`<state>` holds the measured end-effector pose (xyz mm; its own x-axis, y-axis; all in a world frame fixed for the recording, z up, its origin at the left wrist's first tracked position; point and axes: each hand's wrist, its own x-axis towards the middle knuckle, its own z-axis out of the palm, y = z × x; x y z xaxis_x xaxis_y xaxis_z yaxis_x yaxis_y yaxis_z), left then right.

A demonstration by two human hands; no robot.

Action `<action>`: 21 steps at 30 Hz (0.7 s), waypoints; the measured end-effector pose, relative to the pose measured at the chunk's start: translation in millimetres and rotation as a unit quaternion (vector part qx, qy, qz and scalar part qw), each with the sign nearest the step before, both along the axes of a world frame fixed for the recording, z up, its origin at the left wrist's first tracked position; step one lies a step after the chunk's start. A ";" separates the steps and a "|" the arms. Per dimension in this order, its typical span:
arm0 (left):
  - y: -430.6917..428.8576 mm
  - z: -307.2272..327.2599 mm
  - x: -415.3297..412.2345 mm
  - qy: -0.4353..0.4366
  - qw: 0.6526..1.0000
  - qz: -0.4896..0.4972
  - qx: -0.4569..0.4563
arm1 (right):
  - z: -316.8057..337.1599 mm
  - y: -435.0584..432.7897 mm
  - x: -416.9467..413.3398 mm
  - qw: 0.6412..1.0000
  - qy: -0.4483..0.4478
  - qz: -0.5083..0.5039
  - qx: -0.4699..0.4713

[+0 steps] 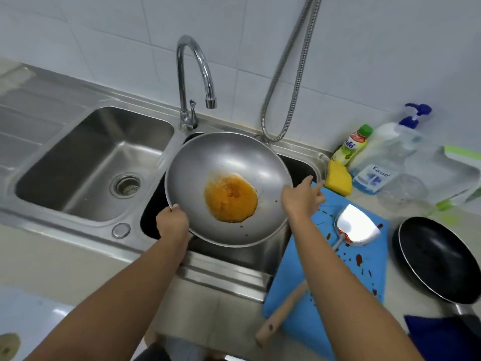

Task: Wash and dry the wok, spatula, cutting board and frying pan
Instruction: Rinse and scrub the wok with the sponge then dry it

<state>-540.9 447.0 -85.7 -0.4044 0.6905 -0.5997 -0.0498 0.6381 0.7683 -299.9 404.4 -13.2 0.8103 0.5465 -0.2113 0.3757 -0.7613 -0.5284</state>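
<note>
Light: bright, even, white; coming from overhead.
Glare: soft highlights showing on wok [234,157] bowl just above left hand [171,221] grip; harder glints running along faucet [194,61] neck beyond it.
Shadow: right basin [296,162] under gripped wok reading near-black.
Sharpness: area round grip staying fairly crisp; bottles [385,157] far right of grip blurring, washing out.
Distortion: wide-angle lens bending wall tiles [104,35] & counter [52,256] edges, worsening w/ distance from grip.
</note>
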 end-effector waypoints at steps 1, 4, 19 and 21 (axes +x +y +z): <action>0.0 0.7 1.2 0.004 1.000 0.003 0.005 | -2.0 7.9 19.5 1.000 -0.020 0.004 -0.015; -0.8 2.8 4.2 0.035 0.999 0.003 0.009 | -9.8 25.5 66.7 0.995 -0.072 0.008 -0.067; 1.3 -5.0 9.5 0.104 0.994 0.013 0.013 | -44.3 40.1 131.7 0.986 -0.115 -0.050 -0.105; 2.2 -6.0 9.9 0.104 0.994 0.017 0.014 | -45.6 44.9 131.9 0.989 -0.108 -0.042 -0.096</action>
